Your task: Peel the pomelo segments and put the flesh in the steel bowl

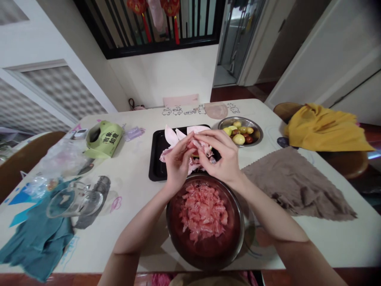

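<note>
Above a black tray, my left hand and my right hand meet at the fingertips. Between them is a pinkish piece of pomelo, mostly covered by the fingers, which are closed on it from both sides. Pale pink peel and scraps of membrane lie in the tray behind and under the hands. Nearer to me, below my wrists, stands a steel bowl with a heap of red pomelo pulp in it.
Right of the tray is a metal bowl of small fruits. A brown cloth lies at right; a yellow cloth drapes a chair. On the left are a green bag, a glass pitcher and a teal cloth.
</note>
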`<state>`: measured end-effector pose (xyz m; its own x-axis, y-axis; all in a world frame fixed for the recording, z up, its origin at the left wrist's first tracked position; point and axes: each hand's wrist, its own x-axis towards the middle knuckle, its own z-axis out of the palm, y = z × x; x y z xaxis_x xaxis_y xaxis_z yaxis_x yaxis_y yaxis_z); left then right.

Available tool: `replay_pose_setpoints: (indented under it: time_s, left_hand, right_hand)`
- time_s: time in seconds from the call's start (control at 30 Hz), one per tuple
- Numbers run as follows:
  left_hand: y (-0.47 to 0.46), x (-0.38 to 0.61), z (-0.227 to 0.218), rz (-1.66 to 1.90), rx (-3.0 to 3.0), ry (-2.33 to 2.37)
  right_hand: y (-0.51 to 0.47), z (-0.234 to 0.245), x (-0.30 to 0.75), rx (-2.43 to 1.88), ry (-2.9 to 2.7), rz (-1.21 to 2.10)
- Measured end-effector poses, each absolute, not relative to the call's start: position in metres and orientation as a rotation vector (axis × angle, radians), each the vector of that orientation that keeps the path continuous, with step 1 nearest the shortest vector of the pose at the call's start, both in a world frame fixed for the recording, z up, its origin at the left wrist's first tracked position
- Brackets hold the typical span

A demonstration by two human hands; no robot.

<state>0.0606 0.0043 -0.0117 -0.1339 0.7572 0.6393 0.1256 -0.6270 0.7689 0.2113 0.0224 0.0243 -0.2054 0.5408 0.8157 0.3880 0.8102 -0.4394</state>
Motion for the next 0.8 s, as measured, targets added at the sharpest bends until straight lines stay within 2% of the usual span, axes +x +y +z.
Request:
replay_pose_setpoints:
  time_s: [0.23,0.47,0.67,0.8]
  left_hand:
    - [0.004,0.064,-0.016,1.764,1.71,0.845]
    - [0.005,0.063,-0.018,1.768,1.747,0.916]
    - [0.003,0.062,-0.013,1.963,1.91,0.941]
    - [0.005,0.062,-0.015,1.946,1.85,0.979]
  right_hand:
    - [0.016,0.022,0.211,-0.679,-1.747,0.069]
    - [0.015,0.017,0.209,-0.66,-1.737,-0.027]
    - [0.018,0.016,0.207,-0.631,-1.724,0.001]
    - [0.021,0.011,0.204,-0.667,-1.688,0.061]
